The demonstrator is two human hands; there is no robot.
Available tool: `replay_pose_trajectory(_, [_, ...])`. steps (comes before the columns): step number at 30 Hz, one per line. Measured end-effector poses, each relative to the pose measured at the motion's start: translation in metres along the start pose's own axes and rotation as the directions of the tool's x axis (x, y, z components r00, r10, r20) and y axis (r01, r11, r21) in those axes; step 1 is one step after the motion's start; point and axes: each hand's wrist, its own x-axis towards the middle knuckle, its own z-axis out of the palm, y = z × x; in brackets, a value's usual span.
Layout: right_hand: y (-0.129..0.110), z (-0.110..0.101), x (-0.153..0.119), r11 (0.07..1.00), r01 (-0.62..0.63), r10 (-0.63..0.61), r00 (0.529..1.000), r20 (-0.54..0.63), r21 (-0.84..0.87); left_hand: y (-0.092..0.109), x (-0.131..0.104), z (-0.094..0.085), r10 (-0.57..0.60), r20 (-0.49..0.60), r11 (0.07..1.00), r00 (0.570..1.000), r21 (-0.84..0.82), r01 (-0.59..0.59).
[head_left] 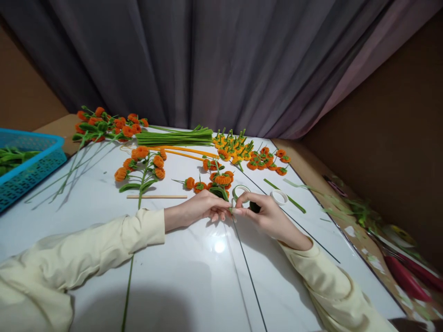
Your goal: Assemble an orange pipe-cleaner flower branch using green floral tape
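My left hand (202,208) is closed on the green stem of a small bunch of orange pompom flowers (223,180); its fingertips pinch the stem below a dark leaf. Close beside it, my right hand (261,212) pinches the same stem with thumb and forefinger, at a pale strip wrapped there. A roll of green tape (241,191) lies just behind my right hand, and a white ring (278,197) sits to its right. On the left stands out a finished-looking stem with orange flowers (141,177), lying flat near a thin wooden stick (157,197).
Green pipe cleaners (175,137), yellow flowers (235,145) and loose orange heads (265,159) lie at the back. A blue basket (51,150) is at left, more orange flowers (104,124) behind. Red-handled scissors (406,279) and scraps lie at right.
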Motion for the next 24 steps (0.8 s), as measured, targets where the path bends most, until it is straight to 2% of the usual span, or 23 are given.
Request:
replay_pose_trajectory(7, [0.001, 0.007, 0.002, 0.996, -0.073, 0.079, 0.986, -0.149, 0.046, -0.001, 0.001, -0.002, -0.004, 0.036, 1.000, 0.999, -0.015, 0.004])
replay_pose_trajectory(13, [-0.001, 0.004, 0.002, 0.985, -0.166, 0.171, 0.971, -0.167, 0.042, -0.006, 0.002, -0.004, 0.012, 0.042, 1.000, 0.999, -0.009, -0.012])
replay_pose_trajectory(16, [-0.002, 0.001, 0.003, 0.977, -0.206, 0.210, 0.972, -0.108, 0.046, -0.006, 0.002, -0.004, 0.020, 0.026, 1.000, 0.999, 0.014, -0.020])
replay_pose_trajectory(18, [-0.003, -0.006, 0.002, 0.972, -0.232, 0.233, 0.972, -0.031, 0.043, -0.006, 0.002, -0.004, 0.023, 0.022, 1.000, 0.999, 0.018, -0.024])
replay_pose_trajectory(20, [-0.005, -0.016, -0.001, 0.969, -0.242, 0.243, 0.970, -0.014, 0.056, -0.005, 0.002, -0.003, 0.024, 0.022, 1.000, 0.999, 0.017, -0.024])
replay_pose_trajectory(24, [-0.009, -0.043, -0.010, 0.978, -0.143, 0.170, 0.969, -0.178, 0.155, -0.004, 0.001, -0.002, 0.016, 0.025, 1.000, 1.000, 0.026, -0.017])
